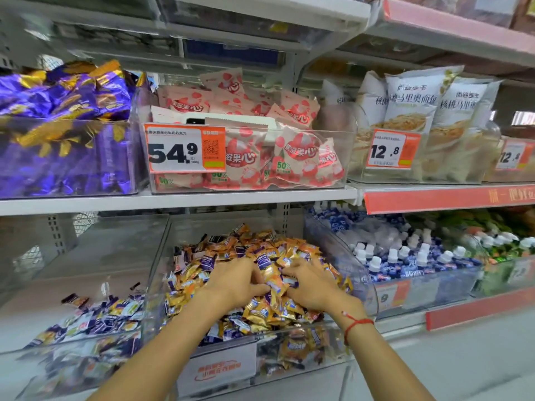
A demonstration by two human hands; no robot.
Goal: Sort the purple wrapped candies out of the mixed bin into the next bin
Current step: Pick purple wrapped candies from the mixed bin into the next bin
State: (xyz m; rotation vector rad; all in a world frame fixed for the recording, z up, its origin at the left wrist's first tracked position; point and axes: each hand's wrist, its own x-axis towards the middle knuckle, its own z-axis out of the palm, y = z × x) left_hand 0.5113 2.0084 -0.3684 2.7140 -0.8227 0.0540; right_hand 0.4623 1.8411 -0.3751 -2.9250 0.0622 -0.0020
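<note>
fingers [257, 280] among mixed candies [260, 247]

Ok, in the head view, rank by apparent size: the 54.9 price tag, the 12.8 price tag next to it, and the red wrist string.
1. 54.9 price tag, clearly largest.
2. 12.8 price tag, though it sits farther off to the side, so its true size is unsure.
3. Red wrist string, a thin band on the right wrist.

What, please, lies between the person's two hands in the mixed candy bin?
In the head view, a small heap of orange-gold and purple wrapped candies fills the gap between the left hand and right hand.
</note>
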